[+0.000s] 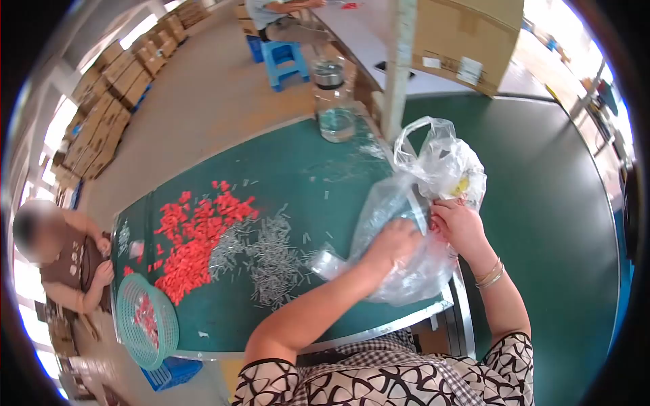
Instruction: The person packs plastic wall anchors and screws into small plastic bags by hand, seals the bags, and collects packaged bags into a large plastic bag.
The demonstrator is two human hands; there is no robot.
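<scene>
A large clear plastic bag (413,284) lies at the right end of the green table, in front of me. My right hand (457,227) is closed on its edge, with a bit of red showing near the fingertips. Over the middle of the bag is my left hand (399,240); its fingers are blurred and partly behind the film, so I cannot make out what they hold. Just beyond my right hand stands a white carrier bag (443,162) with loop handles and something yellow inside. Left of my left arm lie a heap of small red pieces (186,254) and a pile of thin grey pins (274,260).
A green plastic basket (169,325) with red and grey pieces sits at the table's left corner, beside a seated person (74,264). A clear jar (336,125) stands at the far edge. A post (398,68) and cardboard box (467,40) rise behind the bags.
</scene>
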